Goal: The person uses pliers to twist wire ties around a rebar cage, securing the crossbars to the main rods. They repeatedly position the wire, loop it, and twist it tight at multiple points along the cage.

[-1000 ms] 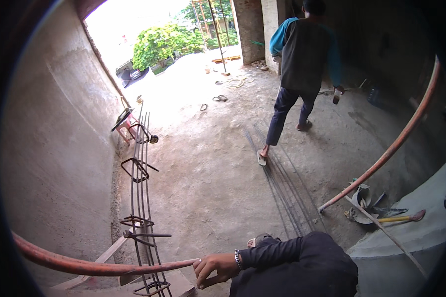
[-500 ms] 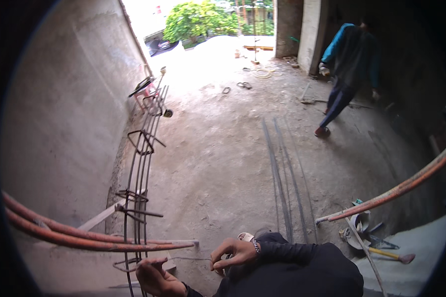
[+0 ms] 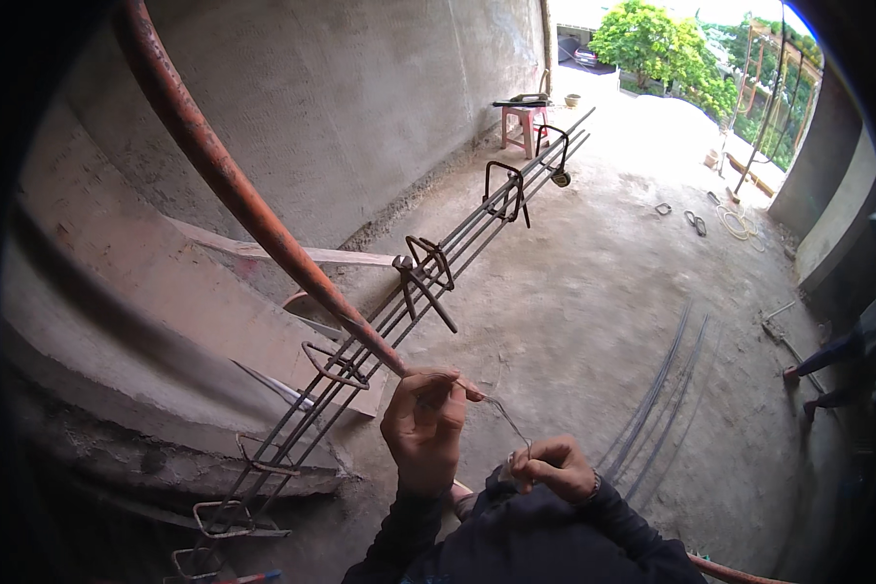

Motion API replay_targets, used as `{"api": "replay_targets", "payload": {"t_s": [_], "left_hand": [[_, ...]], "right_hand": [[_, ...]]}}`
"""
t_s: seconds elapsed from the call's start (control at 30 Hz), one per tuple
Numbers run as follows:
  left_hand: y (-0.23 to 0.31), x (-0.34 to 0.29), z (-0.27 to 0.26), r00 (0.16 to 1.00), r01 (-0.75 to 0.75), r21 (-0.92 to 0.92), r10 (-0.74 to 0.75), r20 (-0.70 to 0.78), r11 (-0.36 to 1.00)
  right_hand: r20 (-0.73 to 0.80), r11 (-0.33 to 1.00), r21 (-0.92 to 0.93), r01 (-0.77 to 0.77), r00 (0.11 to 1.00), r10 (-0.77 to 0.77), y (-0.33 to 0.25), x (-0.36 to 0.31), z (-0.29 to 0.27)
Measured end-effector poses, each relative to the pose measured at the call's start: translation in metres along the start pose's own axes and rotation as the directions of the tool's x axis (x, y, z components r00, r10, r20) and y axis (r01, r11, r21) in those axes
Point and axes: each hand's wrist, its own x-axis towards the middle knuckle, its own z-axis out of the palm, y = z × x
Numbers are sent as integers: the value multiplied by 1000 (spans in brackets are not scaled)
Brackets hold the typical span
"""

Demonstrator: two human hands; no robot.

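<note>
Both hands are held up in front of my dark sleeves with a thin, bent piece of tie wire [image 3: 506,417] stretched between them. My left hand [image 3: 423,428] pinches its upper end between thumb and fingertips. Lower and to the right, my right hand [image 3: 557,465], with a bracelet at the wrist, is closed on the other end. To the left of my hands runs a cage of long steel bars [image 3: 479,218] with several bent stirrups [image 3: 336,364] along it. A dark two-handled tool like pincers [image 3: 423,294] lies across the bars.
An orange-red pole [image 3: 234,175] slants down toward my left hand. Thin steel rods [image 3: 664,375] lie on the floor to the right. A pink stool [image 3: 526,128] stands by the far wall. At the right edge a person's legs [image 3: 842,362] show in shadow.
My view has swung left, bringing more of the bar cage into sight. My left hand has risen away from the bars, and the wire now slopes down to my right hand.
</note>
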Motion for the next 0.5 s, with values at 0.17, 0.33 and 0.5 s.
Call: {"api": "replay_targets", "payload": {"t_s": [0.17, 0.33, 0.5], "left_hand": [[-6, 1, 2, 1000, -2, 71, 2, -2, 997], [-16, 9, -2, 985, 140, 120, -150, 83, 983], [-32, 20, -6, 963, 186, 271, -230, 139, 945]], "right_hand": [[2, 996, 3, -91, 996, 91, -6, 3, -3], [46, 975, -33, -221, 974, 222, -9, 15, 2], [113, 960, -77, -271, 954, 278, -8, 29, 3]]}}
